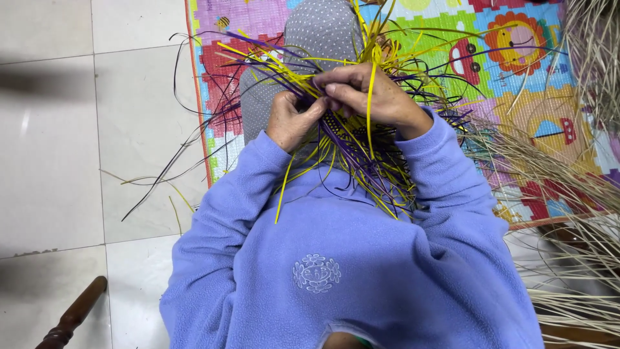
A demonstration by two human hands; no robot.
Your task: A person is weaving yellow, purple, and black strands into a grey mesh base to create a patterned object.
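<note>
Strips: yellow and purple weaving strips (352, 145), a tangled bundle over the lap.
Left hand (292, 119): grip closed, pinching strips.
Right hand (368, 94): grip closed on strips, touching the left.
Mat: colourful cartoon play mat (516, 58) beneath.
Reeds: pale dried reeds (568, 194) right.

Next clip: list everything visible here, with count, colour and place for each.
weaving strips: many, yellow and purple, a bundle in both hands
play mat: one, multicoloured with cartoon pictures, top right
dried grass: a loose pile, pale tan, right edge
tiled floor: white, left side
wooden post: one, dark brown, bottom left
dotted trousers: grey, top centre
fleece top: lilac, bottom centre
left hand: gripping the strips
right hand: pinching the strips
</note>
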